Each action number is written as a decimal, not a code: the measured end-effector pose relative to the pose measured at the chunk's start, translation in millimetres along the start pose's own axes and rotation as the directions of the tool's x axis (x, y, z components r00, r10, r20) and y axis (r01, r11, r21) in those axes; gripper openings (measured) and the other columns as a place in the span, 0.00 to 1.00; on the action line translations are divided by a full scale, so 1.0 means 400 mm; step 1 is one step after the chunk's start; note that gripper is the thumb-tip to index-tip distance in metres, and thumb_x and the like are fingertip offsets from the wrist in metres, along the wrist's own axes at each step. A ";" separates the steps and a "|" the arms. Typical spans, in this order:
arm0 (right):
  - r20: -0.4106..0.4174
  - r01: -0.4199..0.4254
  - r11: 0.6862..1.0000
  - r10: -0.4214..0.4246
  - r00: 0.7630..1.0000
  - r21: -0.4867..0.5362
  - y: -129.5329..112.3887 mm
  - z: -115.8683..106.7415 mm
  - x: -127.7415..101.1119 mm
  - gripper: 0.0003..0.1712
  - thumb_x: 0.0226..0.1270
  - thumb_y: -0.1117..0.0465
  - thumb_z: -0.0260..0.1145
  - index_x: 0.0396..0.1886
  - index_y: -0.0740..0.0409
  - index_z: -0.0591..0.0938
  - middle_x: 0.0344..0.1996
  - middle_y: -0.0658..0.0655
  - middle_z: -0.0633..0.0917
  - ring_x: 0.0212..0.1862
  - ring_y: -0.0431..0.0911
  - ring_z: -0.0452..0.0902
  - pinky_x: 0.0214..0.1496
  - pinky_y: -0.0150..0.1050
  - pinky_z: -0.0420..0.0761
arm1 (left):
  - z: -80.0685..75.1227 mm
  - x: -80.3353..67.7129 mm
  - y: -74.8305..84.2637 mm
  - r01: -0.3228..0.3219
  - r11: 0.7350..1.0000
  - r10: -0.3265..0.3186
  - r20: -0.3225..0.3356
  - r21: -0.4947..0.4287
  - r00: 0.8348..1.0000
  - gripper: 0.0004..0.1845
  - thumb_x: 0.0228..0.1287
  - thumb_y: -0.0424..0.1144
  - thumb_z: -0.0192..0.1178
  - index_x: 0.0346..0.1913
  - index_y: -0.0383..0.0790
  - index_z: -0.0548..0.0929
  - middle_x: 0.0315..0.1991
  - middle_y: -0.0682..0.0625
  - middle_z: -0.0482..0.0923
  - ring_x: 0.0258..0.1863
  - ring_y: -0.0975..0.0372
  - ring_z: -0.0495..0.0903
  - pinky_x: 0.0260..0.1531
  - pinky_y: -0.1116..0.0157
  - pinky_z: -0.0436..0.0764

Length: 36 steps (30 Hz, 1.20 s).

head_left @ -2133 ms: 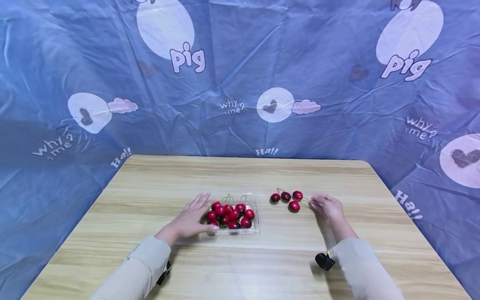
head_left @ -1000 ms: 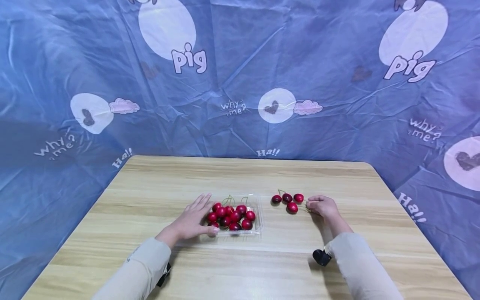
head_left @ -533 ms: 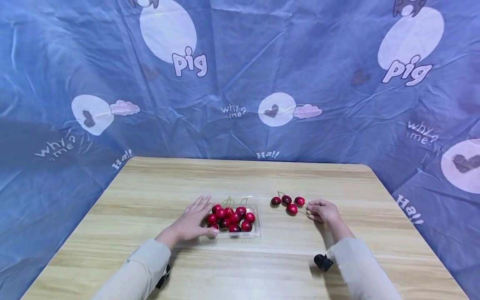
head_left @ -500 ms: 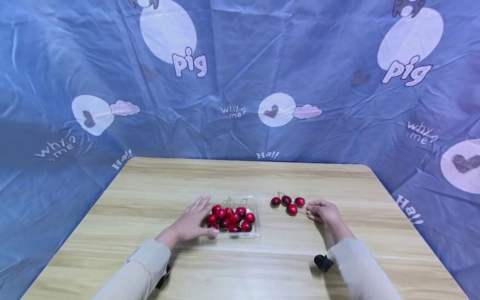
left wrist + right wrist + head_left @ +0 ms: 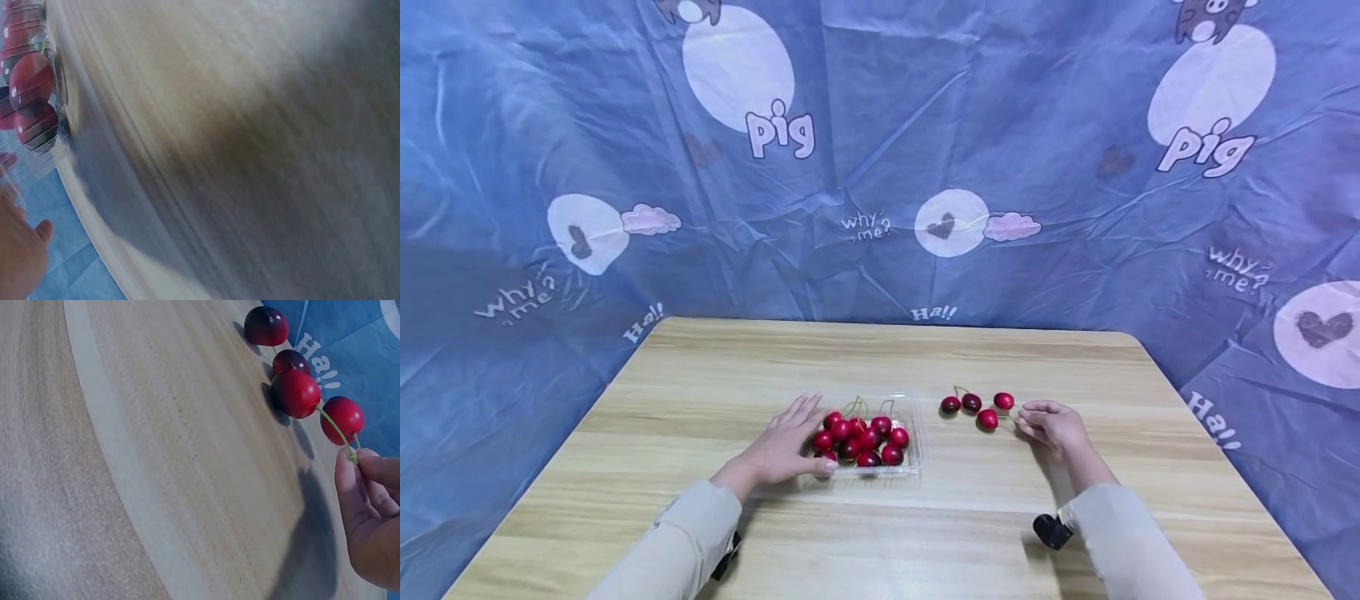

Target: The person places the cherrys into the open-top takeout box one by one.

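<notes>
A clear plastic tray (image 5: 913, 433) holds several red cherries (image 5: 861, 437) near the middle of the wooden table (image 5: 880, 350). My left hand (image 5: 796, 435) lies flat against the tray's left side, fingers straight, thumb along its front edge. The left wrist view shows the tray's corner (image 5: 44, 153) with cherries (image 5: 30, 81) inside. Several loose cherries (image 5: 972, 403) lie to the right of the tray. My right hand (image 5: 1036, 422) pinches the green stem (image 5: 337, 432) of the nearest loose cherry (image 5: 295, 392), which rests on the table.
A blue printed cloth (image 5: 880, 167) hangs behind the table and drapes down both sides. A black wrist camera (image 5: 1051, 530) sits under my right sleeve. Bare wood stretches toward the far edge and in front of my arms.
My right hand's fingers have curled in from loosely spread to a pinch on the nearest cherry's stem. That cherry has shifted slightly. The left hand has stayed put.
</notes>
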State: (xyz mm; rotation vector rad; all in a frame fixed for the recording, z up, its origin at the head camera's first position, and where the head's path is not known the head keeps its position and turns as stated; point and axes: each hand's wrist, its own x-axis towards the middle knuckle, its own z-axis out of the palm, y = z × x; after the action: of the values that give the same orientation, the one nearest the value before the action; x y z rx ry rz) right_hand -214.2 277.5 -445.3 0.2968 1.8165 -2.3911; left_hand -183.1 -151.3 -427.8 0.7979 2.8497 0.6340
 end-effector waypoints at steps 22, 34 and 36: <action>0.052 0.010 1.000 -0.012 0.999 0.029 -0.054 0.077 -0.055 0.15 0.57 0.79 0.50 0.23 0.61 0.78 0.22 0.54 0.82 0.28 0.41 0.79 0.37 0.31 0.77 | 0.004 -0.001 -0.004 0.013 1.000 -0.013 0.014 -0.005 1.000 0.46 0.45 0.65 0.54 0.65 0.44 0.55 0.67 0.46 0.39 0.64 0.53 0.35 0.54 0.41 0.46; 0.094 0.022 0.999 -0.025 0.995 0.033 -0.068 0.120 -0.056 0.12 0.57 0.78 0.51 0.25 0.62 0.78 0.23 0.55 0.81 0.28 0.42 0.79 0.36 0.31 0.77 | 0.000 0.002 -0.003 0.009 1.000 -0.009 0.016 0.006 1.000 0.47 0.45 0.66 0.53 0.65 0.44 0.54 0.67 0.46 0.39 0.64 0.54 0.34 0.55 0.42 0.46; 0.106 0.024 0.999 -0.028 0.994 0.038 -0.070 0.127 -0.056 0.12 0.57 0.78 0.51 0.25 0.62 0.78 0.23 0.55 0.81 0.29 0.42 0.79 0.37 0.31 0.77 | -0.001 0.003 -0.003 0.010 1.000 -0.010 0.014 0.001 1.000 0.47 0.45 0.66 0.53 0.65 0.45 0.54 0.67 0.47 0.39 0.64 0.54 0.34 0.55 0.42 0.46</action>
State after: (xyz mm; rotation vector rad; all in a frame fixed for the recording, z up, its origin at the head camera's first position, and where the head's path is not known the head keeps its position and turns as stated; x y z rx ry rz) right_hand -202.7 235.9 -400.7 0.1471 1.7426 -2.4104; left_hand -184.7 -151.5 -428.1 0.7846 2.8400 0.6236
